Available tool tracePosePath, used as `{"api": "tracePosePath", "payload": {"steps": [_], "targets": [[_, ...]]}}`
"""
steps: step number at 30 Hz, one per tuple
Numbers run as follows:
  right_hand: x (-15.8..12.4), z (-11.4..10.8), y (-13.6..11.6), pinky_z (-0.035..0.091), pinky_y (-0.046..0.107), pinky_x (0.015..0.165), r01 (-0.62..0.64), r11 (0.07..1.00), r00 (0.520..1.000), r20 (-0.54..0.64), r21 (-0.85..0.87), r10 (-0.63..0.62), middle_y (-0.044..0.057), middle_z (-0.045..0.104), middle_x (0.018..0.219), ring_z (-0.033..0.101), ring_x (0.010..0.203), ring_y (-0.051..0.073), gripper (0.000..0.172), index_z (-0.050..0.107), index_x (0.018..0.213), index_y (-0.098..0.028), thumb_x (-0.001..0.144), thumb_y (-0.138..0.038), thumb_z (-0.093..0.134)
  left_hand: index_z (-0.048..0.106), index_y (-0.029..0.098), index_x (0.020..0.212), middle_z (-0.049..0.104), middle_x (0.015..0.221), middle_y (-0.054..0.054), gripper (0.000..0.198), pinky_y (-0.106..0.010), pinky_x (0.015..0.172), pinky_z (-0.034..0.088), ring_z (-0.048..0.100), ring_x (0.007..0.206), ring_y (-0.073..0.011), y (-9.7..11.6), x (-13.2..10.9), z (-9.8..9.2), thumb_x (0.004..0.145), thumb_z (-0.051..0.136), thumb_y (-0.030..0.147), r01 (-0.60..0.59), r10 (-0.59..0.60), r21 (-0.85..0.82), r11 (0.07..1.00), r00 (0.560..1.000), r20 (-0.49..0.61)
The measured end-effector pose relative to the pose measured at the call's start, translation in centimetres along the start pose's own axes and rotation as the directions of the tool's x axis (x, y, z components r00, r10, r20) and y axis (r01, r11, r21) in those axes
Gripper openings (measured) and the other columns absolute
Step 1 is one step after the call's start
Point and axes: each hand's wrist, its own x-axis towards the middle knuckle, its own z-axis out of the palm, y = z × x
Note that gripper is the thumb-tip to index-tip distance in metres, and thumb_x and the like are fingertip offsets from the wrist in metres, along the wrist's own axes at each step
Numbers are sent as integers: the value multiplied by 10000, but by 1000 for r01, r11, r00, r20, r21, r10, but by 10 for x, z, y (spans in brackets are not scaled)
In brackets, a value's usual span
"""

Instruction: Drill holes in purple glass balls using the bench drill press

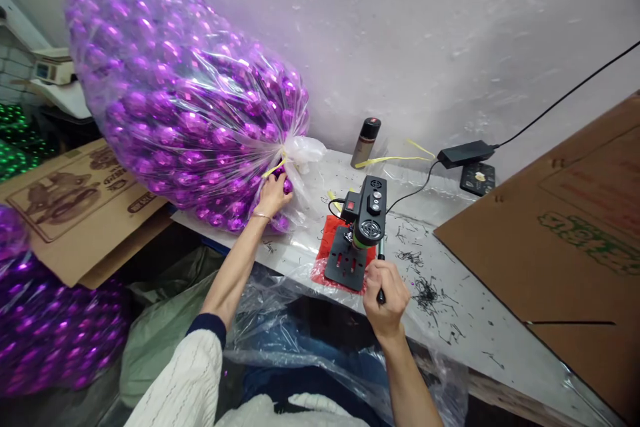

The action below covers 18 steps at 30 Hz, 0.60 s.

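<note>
A big clear plastic bag (175,87) stuffed with shiny purple balls leans on the workbench (480,320) against the wall, tied with a yellow strip. My left hand (273,195) reaches into the bag near its tied neck, fingers closed around a purple ball (281,180). My right hand (385,293) is closed on the black lever handle (381,273) of a small black bench press machine (363,220), which stands on a red mat (327,240).
A dark spray can (366,141), a black power adapter (465,153) with its cable, and yellow strips lie by the wall. Large cardboard sheets sit at right (565,240) and left (75,200). Another bag of purple balls (45,320) lies lower left. Small metal bits litter the bench.
</note>
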Motion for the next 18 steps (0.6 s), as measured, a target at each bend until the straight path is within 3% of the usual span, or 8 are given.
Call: {"api": "tracePosePath", "payload": {"steps": [2, 3, 5, 7, 9, 14, 18], "targets": [[1, 0, 0, 428, 243, 611, 2, 1000, 1000, 7, 1, -2, 4, 563, 717, 545, 658, 118, 218, 508, 773, -207, 894, -29, 472, 624, 187, 1196, 655, 1137, -114, 491, -396, 966, 481, 619, 1086, -299, -4, -18, -5, 752, 761, 347, 2, -24, -381, 925, 998, -51], [1, -1, 0, 426, 243, 608, 3, 1000, 1000, 7, -2, -3, 3, 559, 712, 544, 656, 119, 221, 506, 771, -208, 894, -29, 471, 630, 196, 1170, 672, 1092, -87, 482, -368, 931, 502, 636, 1035, -265, -5, -29, -5, 754, 752, 408, 31, -66, -585, 811, 997, -39], [3, -1, -1, 420, 245, 603, 8, 1000, 1000, 1, -14, -8, 0, 556, 701, 543, 651, 120, 227, 498, 761, -211, 894, -29, 473, 629, 186, 1129, 690, 1041, -68, 475, -327, 854, 536, 661, 934, -209, -6, -54, -2, 777, 703, 497, 151, -133, -878, 454, 986, 101], [6, -2, -3, 410, 247, 596, 10, 1000, 1000, -4, -28, -10, 0, 558, 693, 541, 644, 121, 231, 493, 749, -213, 896, -36, 473, 624, 176, 1099, 701, 1023, -77, 463, -322, 826, 558, 679, 887, -187, -4, -80, 6, 805, 653, 532, 298, -101, -948, 113, 952, 288], [8, -2, -3, 406, 251, 595, 6, 999, 1000, -3, -38, -6, 0, 563, 689, 540, 638, 122, 234, 494, 741, -215, 899, -45, 468, 620, 187, 1107, 710, 1043, -78, 435, -343, 868, 567, 695, 909, -186, 3, -104, 19, 832, 621, 524, 391, -35, -917, -84, 918, 395], [7, -3, -3, 403, 262, 592, -4, 999, 1000, 10, -38, 5, 4, 567, 679, 542, 630, 124, 240, 495, 729, -217, 912, -69, 451, 627, 165, 1074, 733, 1021, -69, 389, -359, 938, 568, 713, 953, -197, 22, -144, 62, 814, 683, 448, 507, -14, -818, -271, 848, 530], [7, -4, -2, 410, 261, 599, -4, 999, 1000, 15, -34, 5, 8, 566, 682, 539, 647, 124, 238, 487, 731, -215, 916, -69, 452, 621, 170, 1106, 736, 986, -54, 412, -301, 828, 589, 708, 854, -159, 29, -157, 92, 801, 709, 433, 538, -92, -805, -251, 814, 573]]}}
